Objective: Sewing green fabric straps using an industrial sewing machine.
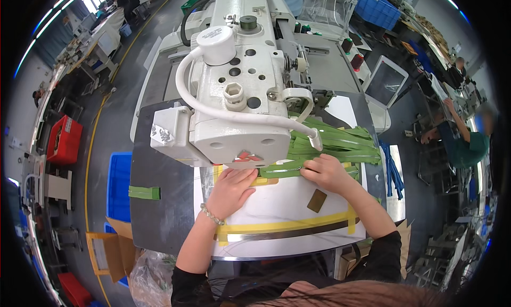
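A large white industrial sewing machine [239, 139] stands right in front of me. My left hand [233, 189] lies flat at the foot of its head, fingers stretched forward beside the left end of a green fabric strip [279, 171]; some fingertips are partly hidden by the machine. Farther right, my right hand [326, 174] is closed, with thumb and fingers pinching that strip, which has a pale line along it. Just beyond the right hand lies a pile of similar green strips [346, 142]. Both hands rest over a white sheet [287, 206] edged with yellow tape.
A small brown plate [316, 200] lies on the sheet, near my right forearm. One short green piece [144, 193] sits on the dark table at left. Blue strips [393, 171] hang at the right edge. A blue bin [119, 187] and cardboard box [120, 251] stand on the left.
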